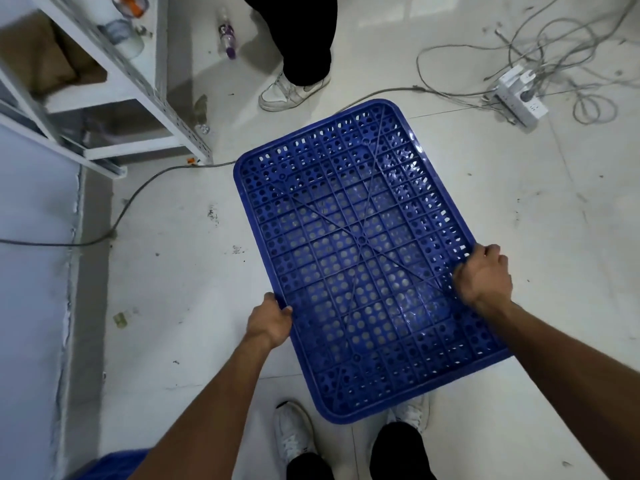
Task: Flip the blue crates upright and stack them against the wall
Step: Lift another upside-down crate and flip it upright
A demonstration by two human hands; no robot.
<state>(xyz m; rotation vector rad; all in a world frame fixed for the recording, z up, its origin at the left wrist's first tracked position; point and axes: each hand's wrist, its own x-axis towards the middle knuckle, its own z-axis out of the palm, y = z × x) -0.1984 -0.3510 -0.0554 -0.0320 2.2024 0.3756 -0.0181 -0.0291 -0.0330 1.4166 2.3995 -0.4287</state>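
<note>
Gripping crate (346,220): left hand (270,320), right hand (483,277)

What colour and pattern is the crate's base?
The crate is blue, a ribbed grid of holes; head view.

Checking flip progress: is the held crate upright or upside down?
Upside down. The crate shows its ribbed, perforated underside to the camera; no interior visible. Left hand and right hand grip its long edges.
</note>
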